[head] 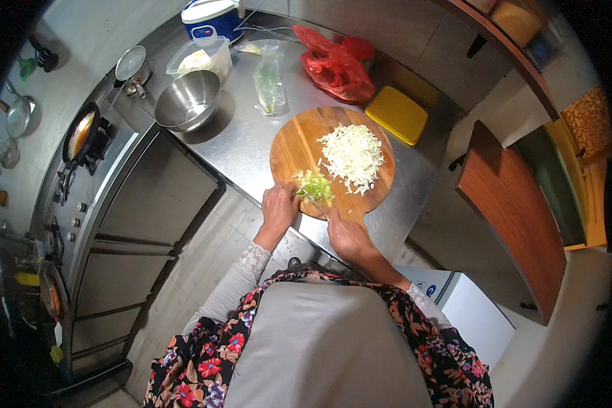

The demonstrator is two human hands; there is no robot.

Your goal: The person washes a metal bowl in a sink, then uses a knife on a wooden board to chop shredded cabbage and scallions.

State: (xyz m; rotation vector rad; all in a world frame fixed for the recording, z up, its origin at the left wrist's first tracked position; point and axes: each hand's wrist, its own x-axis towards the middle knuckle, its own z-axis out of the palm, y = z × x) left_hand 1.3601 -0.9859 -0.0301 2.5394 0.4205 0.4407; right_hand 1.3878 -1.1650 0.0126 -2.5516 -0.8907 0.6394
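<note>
My right hand [346,235] is closed around the handle of a knife [317,208], whose thin blade points left across a small heap of chopped green vegetable [314,186]. My left hand [279,205] has its fingers bunched at the left side of that heap, close to the blade's far end; whether they pinch the knife tip or a piece of vegetable is hidden. Under both lies a round wooden cutting board [291,137] with a handle toward me. A larger mound of shredded white cabbage [353,157] covers the board's right half.
A steel bowl [188,104], a clear plastic container [219,56] and a bagged green vegetable [269,84] stand beyond the board. Right of them are a red plastic bag [336,71] and a yellow lid [398,115]. The stove at left carries a frying pan [81,132].
</note>
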